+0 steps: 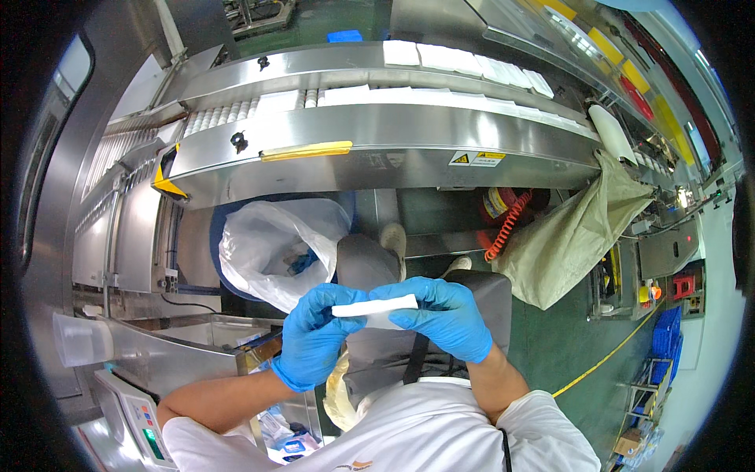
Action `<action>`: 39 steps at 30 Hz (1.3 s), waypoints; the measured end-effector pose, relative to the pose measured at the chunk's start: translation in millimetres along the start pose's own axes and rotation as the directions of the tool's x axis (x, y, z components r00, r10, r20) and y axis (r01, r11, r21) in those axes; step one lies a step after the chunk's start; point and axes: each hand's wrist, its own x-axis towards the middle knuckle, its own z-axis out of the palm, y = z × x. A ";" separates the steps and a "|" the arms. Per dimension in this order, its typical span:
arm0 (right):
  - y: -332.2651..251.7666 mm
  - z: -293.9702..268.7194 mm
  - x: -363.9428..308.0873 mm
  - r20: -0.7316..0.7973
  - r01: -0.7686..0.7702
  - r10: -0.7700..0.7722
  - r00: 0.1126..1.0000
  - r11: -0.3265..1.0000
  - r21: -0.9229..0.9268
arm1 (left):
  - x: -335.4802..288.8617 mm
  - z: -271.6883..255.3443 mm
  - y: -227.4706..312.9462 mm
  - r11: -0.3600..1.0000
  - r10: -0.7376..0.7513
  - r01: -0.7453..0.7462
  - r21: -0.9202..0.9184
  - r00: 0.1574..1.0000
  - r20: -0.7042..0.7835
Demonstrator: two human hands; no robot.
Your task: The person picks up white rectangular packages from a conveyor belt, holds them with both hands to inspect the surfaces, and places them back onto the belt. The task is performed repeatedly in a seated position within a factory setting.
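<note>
My left hand point(316, 334) and my right hand point(448, 316), both in blue gloves, are closed on a folded white wipe point(374, 306). They grip it at its two ends, fingers and thumbs pinching it, and hold it level above my lap. It looks like a slim, flat bundle seen edge-on; its layers are too small to make out. Beyond my hands, a steel conveyor point(393, 130) crosses the view, carrying a row of white folded wipe stacks point(425, 96). More white stacks point(464, 61) lie along its far ledge.
A bin lined with a clear plastic bag point(275, 236) stands beyond my left hand. A beige sack point(554, 244) hangs from the conveyor's right end, near a red coiled hose point(510, 226). At lower left are a scale point(140, 421) and a steel tray point(189, 354).
</note>
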 end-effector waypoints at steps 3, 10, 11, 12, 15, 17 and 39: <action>-1.6 -0.8 0.9 -0.027 -0.014 0.014 1.000 1.000 0.005 | 0.1 0.1 4.3 0.997 0.001 -0.004 0.073 0.999 0.045; -2.3 6.5 0.7 -0.066 -0.052 0.051 0.997 0.999 -0.013 | 8.9 2.2 0.0 0.973 -0.213 0.198 -0.115 0.968 -0.136; 3.0 7.9 -0.4 -0.066 0.007 -0.013 0.998 0.995 -0.099 | 10.6 1.4 -0.4 0.955 -0.265 0.240 -0.176 0.955 -0.133; 6.1 9.6 -0.8 -0.061 0.065 -0.077 0.995 0.981 -0.185 | 12.0 0.8 -0.3 0.931 -0.316 0.280 -0.235 0.940 -0.127; 5.9 14.7 3.3 0.015 0.312 -0.329 0.944 0.878 -0.363 | 12.4 1.9 2.7 0.895 -0.364 0.313 -0.317 0.925 -0.113; -2.6 16.4 5.6 0.085 0.365 -0.368 0.926 0.814 -0.453 | 10.2 -3.2 -2.5 0.897 -0.338 0.294 -0.331 0.937 -0.083; 42.9 -8.7 7.8 0.032 0.008 -0.009 0.999 0.999 0.035 | 10.5 2.7 -4.2 0.973 -0.226 0.228 0.034 0.972 -0.063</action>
